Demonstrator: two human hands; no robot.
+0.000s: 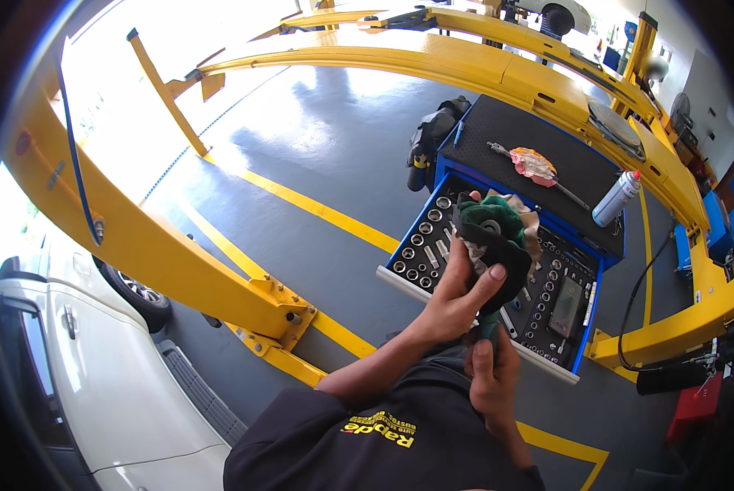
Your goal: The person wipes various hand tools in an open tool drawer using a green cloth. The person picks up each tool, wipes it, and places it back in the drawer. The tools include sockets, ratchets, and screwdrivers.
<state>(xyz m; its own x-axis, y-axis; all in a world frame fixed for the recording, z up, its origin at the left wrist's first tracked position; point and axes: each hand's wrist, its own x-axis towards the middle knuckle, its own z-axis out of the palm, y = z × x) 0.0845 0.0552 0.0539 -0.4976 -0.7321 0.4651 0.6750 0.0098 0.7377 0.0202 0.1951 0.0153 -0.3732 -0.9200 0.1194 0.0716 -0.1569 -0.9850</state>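
My left hand (463, 296) is wrapped round a bunched rag (498, 219) of black, green and beige cloth, held above an open tool drawer. Just below it, my right hand (495, 378) is closed, thumb up, on a narrow dark-green piece hanging under the bundle. Whether that piece is cloth or a tool handle, I cannot tell. Under the rag, the drawer (400, 281) holds rows of chrome sockets (435, 214) in black foam, plus a small clear-lidded case (567, 308). My hands and the rag hide its middle.
On the blue cart's black top (498, 123) lie a ratchet-like tool (576, 195), a stained pink-orange rag (534, 166) and a spray can (616, 199). A dark bag (432, 135) hangs at its left. Yellow lift posts (171, 270) and a white car (113, 368) stand around.
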